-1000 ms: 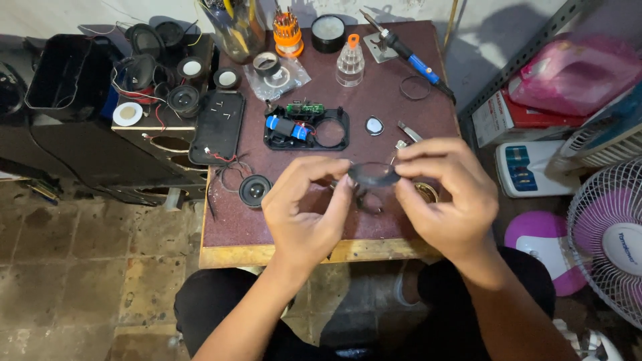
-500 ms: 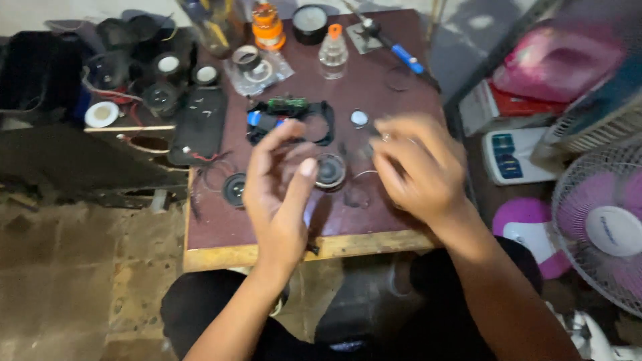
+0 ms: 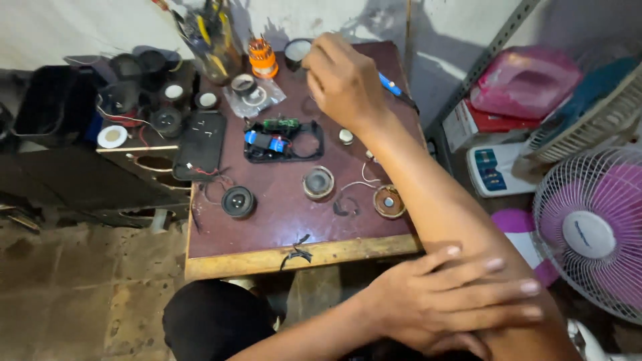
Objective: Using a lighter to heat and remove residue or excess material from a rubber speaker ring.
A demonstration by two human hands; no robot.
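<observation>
Currently our right hand (image 3: 344,80) is stretched to the far edge of the table (image 3: 267,257), fingers curled together over something we cannot make out; whether it grips anything cannot be told from this angle. It sits just beside a round dark-rimmed tin (image 3: 296,50) and an orange screwdriver-bit holder (image 3: 262,58), with a blue-handled tool (image 3: 391,85) showing past the wrist.

Our left hand (image 3: 451,297) lies flat and open, fingers spread, resting on our own right forearm near the elbow; it holds nothing.

On the maroon tabletop, nearer to us: a small speaker cone (image 3: 319,182) at centre, a copper-coloured round part (image 3: 389,201) to its right joined by thin white wires, and a black speaker driver (image 3: 238,201) to the left. Behind those, a black frame with a blue cell and green board (image 3: 281,139). A black flat panel (image 3: 200,144) lies at the left edge. A clear bag with ring parts (image 3: 251,93) sits near the bit holder.

Beside the table at right: a pink-bladed fan (image 3: 592,234).
</observation>
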